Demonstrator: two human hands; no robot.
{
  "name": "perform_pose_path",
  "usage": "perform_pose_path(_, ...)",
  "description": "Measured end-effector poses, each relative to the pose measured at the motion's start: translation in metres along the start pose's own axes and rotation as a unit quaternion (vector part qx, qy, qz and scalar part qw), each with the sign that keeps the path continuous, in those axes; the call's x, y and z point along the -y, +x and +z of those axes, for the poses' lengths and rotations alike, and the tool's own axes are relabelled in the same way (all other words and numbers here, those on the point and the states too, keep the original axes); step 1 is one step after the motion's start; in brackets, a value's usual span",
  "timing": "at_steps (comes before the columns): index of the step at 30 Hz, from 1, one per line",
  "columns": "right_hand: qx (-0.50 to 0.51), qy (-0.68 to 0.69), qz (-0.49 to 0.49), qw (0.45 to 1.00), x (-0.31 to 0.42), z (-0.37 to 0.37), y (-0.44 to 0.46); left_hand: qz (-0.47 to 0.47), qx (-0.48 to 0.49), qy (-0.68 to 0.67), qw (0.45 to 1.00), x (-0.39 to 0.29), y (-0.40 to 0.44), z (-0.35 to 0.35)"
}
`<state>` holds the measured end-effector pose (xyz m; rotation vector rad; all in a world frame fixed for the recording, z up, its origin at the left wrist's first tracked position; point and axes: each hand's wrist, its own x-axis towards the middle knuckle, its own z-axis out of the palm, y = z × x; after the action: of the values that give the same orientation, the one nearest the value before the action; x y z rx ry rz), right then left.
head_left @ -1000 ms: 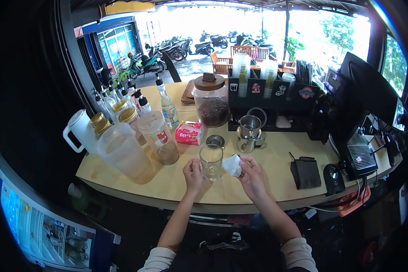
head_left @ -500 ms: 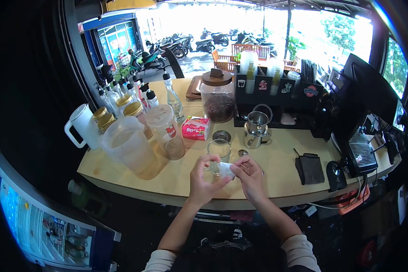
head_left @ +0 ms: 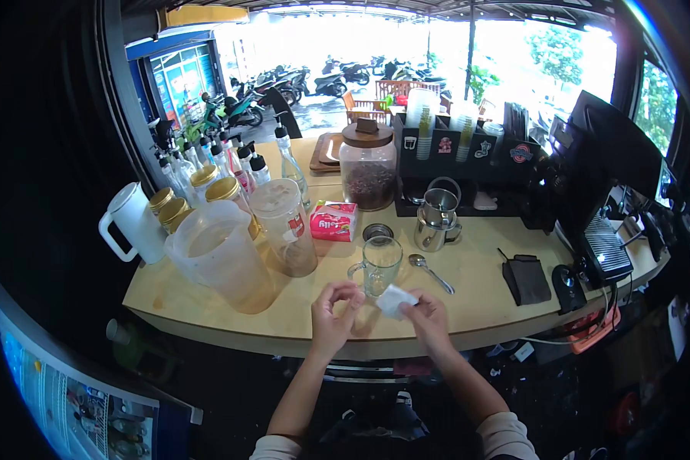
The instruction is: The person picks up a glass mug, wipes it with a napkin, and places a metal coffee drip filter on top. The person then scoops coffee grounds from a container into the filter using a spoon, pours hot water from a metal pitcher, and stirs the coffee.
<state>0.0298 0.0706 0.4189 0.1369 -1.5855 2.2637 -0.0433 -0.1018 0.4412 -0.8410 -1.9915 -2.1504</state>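
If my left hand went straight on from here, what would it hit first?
Your left hand would probably meet the glass mug, handle side first, though depth is unclear.

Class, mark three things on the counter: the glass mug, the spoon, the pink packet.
Glass mug (head_left: 384,262), head view, on its clear side.
Spoon (head_left: 417,261), head view, on its bowl.
Pink packet (head_left: 333,225), head view, on its front.

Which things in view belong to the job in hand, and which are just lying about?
Likely in the job:
- white tissue or paper, held in the right hand
- glass mug, near the left hand

Apparently just lying about:
- spoon
- pink packet
- plastic pitcher
- folded dark cloth or pouch
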Motion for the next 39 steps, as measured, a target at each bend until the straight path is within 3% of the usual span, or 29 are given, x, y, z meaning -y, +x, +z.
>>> perform_pose_path(1,-0.048,0.007,-0.024,0.999,-0.002,-0.007,0.005,0.023,-0.058,0.018,0.998,0.007,0.000,0.002)
perform_pose_path(2,-0.096,0.013,-0.048,0.994,0.000,-0.012,0.017,0.063,-0.076,0.088,0.991,0.016,0.003,0.003)
perform_pose_path(4,-0.155,-0.025,-0.135,0.978,0.000,-0.029,0.053,0.091,-0.100,0.102,0.986,0.023,0.014,0.015)
perform_pose_path(6,-0.152,-0.064,-0.158,0.974,0.010,-0.025,0.092,0.135,-0.097,0.119,0.979,0.039,0.025,0.025)
perform_pose_path(9,-0.082,-0.145,-0.127,0.978,-0.006,-0.023,0.131,0.082,-0.089,0.001,0.993,0.050,0.038,0.033)
perform_pose_path(11,0.060,0.062,0.122,0.989,-0.019,-0.016,0.147,0.067,-0.052,0.028,0.996,0.062,0.041,0.024)
perform_pose_path(13,0.093,0.084,0.123,0.984,-0.030,-0.021,0.141,0.049,-0.016,0.059,0.997,0.074,0.040,0.017)
perform_pose_path(16,0.021,0.054,0.117,0.991,-0.044,-0.023,0.109,0.062,-0.043,0.041,0.996,0.076,0.039,0.014)
perform_pose_path(18,-0.042,-0.061,0.002,0.997,-0.055,-0.030,0.087,0.062,-0.041,0.013,0.997,0.077,0.039,0.014)
perform_pose_path(21,-0.053,-0.116,-0.011,0.992,-0.052,-0.046,0.066,0.083,-0.052,-0.003,0.995,0.075,0.040,0.014)
perform_pose_path(25,-0.042,-0.024,0.045,0.998,-0.035,-0.072,0.068,0.040,0.002,0.009,0.999,0.070,0.036,0.013)
perform_pose_path(27,-0.127,-0.040,-0.035,0.991,-0.010,-0.040,0.082,0.021,-0.028,-0.046,0.998,0.060,0.032,0.022)
perform_pose_path(31,-0.086,-0.100,0.015,0.991,-0.008,-0.016,0.111,0.044,0.018,0.010,0.999,0.063,0.035,0.020)
perform_pose_path(33,0.005,-0.049,0.107,0.993,0.003,-0.004,0.122,0.050,0.019,-0.048,0.997,0.074,0.042,0.021)
perform_pose_path(36,0.009,-0.035,0.073,0.997,0.028,0.000,0.128,-0.002,0.050,-0.025,0.998,0.070,0.044,0.016)
perform_pose_path(39,0.035,0.037,0.051,0.997,0.054,0.004,0.139,0.039,0.039,-0.057,0.997,0.077,0.047,0.016)
